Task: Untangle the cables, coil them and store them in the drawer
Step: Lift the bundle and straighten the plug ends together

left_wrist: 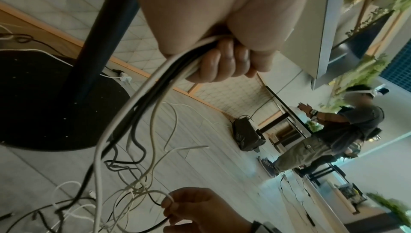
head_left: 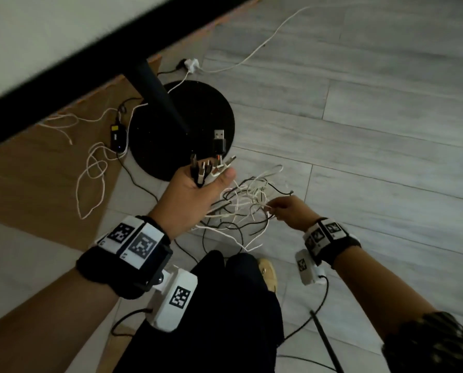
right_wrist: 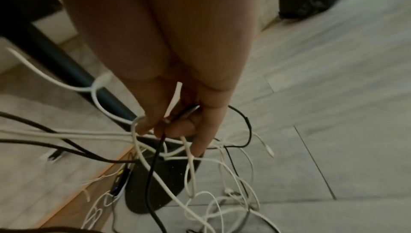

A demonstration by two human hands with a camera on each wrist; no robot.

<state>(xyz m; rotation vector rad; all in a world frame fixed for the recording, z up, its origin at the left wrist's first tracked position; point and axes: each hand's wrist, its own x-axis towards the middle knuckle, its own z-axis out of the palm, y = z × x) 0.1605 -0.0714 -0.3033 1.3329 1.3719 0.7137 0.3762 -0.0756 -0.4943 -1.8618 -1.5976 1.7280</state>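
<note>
White and black cables hang in a tangled bunch between both hands, above the grey tiled floor. Left hand is fisted round the plug ends: USB plugs stick up out of the top of the fist, one black plug standing higher than the rest. Left wrist view confirms it, fingers curled tight on a bundle of white and black leads running down from the palm. Right hand sits lower and to the right, fingertips pinching a few strands of the tangle; right wrist view shows fingers closed on a white strand and a black one. Loose tails of the bunch trail down to the floor near the person's knees. Behind the left hand: black round table base with its pole, more loose white cable on the brown mat, a small black device beside the base. Drawer not in view.
</note>
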